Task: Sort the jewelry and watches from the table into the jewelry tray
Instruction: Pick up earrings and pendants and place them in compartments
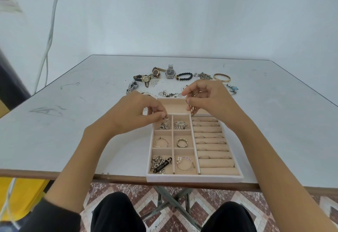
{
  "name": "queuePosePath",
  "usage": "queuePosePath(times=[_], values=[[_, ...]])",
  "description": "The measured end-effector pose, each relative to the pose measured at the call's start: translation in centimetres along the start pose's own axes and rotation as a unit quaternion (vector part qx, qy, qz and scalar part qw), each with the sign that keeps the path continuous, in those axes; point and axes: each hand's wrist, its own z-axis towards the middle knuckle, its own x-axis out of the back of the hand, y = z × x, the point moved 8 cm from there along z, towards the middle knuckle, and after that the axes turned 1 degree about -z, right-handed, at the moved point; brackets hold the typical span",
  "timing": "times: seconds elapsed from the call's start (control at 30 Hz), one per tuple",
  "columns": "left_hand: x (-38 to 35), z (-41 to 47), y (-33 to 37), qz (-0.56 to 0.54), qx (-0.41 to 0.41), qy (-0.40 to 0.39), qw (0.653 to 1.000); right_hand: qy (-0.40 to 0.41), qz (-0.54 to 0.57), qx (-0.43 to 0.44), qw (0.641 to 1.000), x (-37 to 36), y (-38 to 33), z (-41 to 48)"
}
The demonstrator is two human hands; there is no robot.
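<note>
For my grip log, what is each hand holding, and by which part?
Right hand pinches a gold chain near its top; left hand pinches a silver charm by its upper end.

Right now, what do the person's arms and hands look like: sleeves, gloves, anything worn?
Left hand and right hand are bare: no gloves, rings or wristwear visible. The left forearm is uncovered up to a dark sleeve; the right arm shows no sleeve before the frame's edge.
</note>
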Motion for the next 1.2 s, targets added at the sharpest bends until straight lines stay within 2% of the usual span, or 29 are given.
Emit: queuePosePath(times=[0.43, 0.77, 0.9, 1.0, 1.1, 1.2], values=[[-1.1, 0.6, 1.3, 0.091, -0.049, -0.009, 0.995, -0.008, -0.027, -0.012, 1.0, -0.2, 0.2, 0.0], [-0.2, 0.1, 0.3, 0.088, -0.022, 0.067, 0.994, -0.019, -0.012, -0.005, 1.0, -0.5, 0.1, 0.0], [0.5, -0.6, -1.4, 0.042, 0.034, 0.122, 0.991, -0.034, 0.006, -0.004, 0.999, -0.8, -0.2, -0.2], [0.8, -1.4, -3.4, 0.053, 0.092, 0.142, 0.984, -0.075, 0.03, -0.003, 0.997, -1.3, -0.8, -0.6], [-0.4, -2.2, -5.8, 0.095, 0.154, 0.085, 0.98, -0.148, 0.036, 0.006, 0.988, -2.1, -1.6, -1.6], [-1.8, -3.0, -7.0, 0.121, 0.186, 0.019, 0.975, -0.179, 0.029, 0.015, 0.983, -2.7, -1.9, -2.7]])
